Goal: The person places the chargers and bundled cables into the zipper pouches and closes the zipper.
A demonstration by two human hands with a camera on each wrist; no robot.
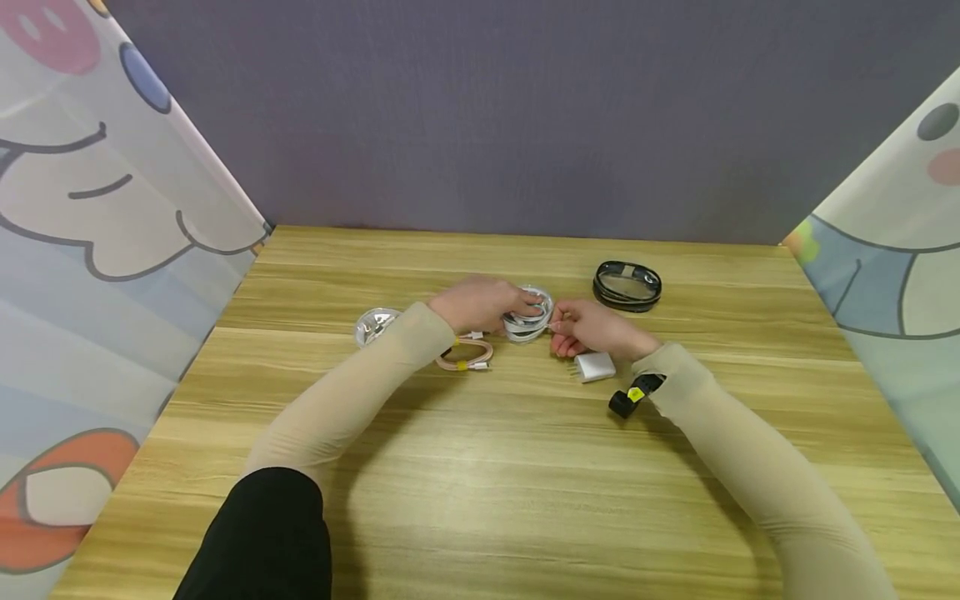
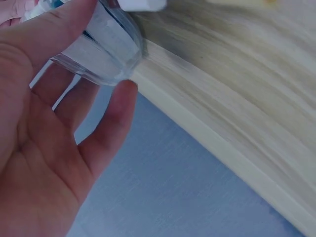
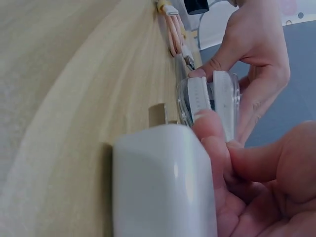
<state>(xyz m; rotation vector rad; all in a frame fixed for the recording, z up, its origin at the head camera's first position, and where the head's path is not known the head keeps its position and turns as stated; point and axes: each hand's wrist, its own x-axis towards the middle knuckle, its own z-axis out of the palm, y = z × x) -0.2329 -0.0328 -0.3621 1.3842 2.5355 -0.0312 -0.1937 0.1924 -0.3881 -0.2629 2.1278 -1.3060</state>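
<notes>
While the left hand grasps a clear round case with curled fingers and thumb, we see the right hand close beside it, its thumb and fingers pinched together—as we judge, on an end of the white cable. The case is between the two hands, over the far half of the table. We believe the step in hand is to handle this cable's end at the case; the next move then calls for a steady left hold and a small, gentle guiding by the right fingers.

The held case contains the white cable, wound in a coil. A second clear case is partly behind the left sleeve; what lies in it, we cannot tell surely. The pink cable, the white charger and the black cable lie outside, near the hands.
</notes>
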